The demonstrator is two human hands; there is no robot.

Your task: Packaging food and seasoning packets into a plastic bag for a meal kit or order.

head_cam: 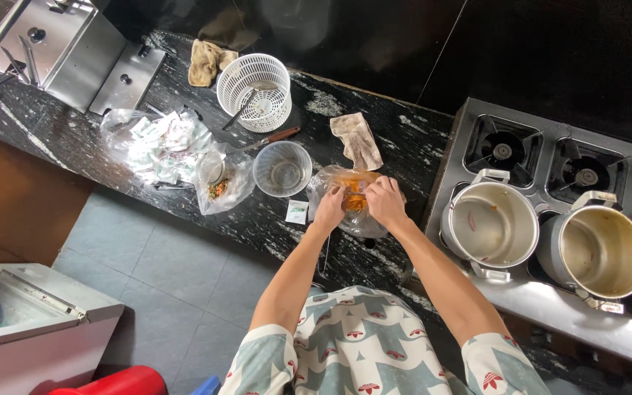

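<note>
In the middle of the frame, both hands are working on a clear plastic bag (352,201) that is sitting on the black stone counter (411,139). The bag is holding some orange food (355,192). The left hand (330,207) is pinching the left side of the bag with bent fingers. The right hand (385,200) is pinching the right side of the bag, just beside the left hand. The two hands are nearly touching over the orange food.

Just left of the hands, a clear plastic cup (282,169) is standing upright. A small white packet (298,211) is lying below the cup. Further left, a second plastic bag (222,181) is lying with bits of green and orange food inside. A pile of white packets in clear plastic (156,140) is sitting past that.

Near the top middle, a white basket with holes (254,91) is holding a spoon (245,110). A tan rag (357,140) is lying just above the hands. Another rag (208,61) is sitting by the basket.

On the right side of the frame, two big metal pots (491,225) (600,251) are standing open on a gas stove (535,146).
</note>
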